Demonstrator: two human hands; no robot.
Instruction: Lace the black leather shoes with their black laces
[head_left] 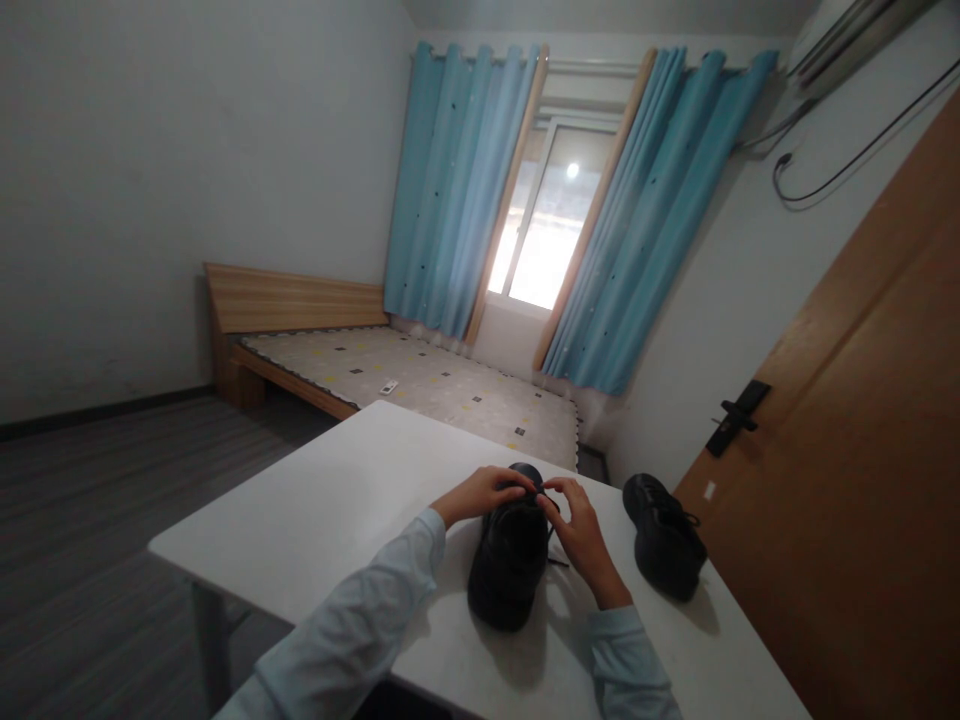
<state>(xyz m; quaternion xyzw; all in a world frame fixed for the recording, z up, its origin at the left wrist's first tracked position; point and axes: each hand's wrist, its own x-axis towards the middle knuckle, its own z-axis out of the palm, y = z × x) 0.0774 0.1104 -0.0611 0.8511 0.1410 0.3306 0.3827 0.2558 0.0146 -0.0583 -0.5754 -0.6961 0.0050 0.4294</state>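
Both hands over a black shoe (510,560), left hand (480,493) and right hand (579,532) pinching its laces (541,493)

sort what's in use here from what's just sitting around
In use: left hand, right hand, black shoe between them, its laces at the fingertips.

Lying about: second black shoe, white table, bed, curtains, door.

Black shoes (510,560): two | hands (484,493): two | white table (330,520): one | bed (420,385): one | blue curtains (457,190): two | wooden door (862,450): one
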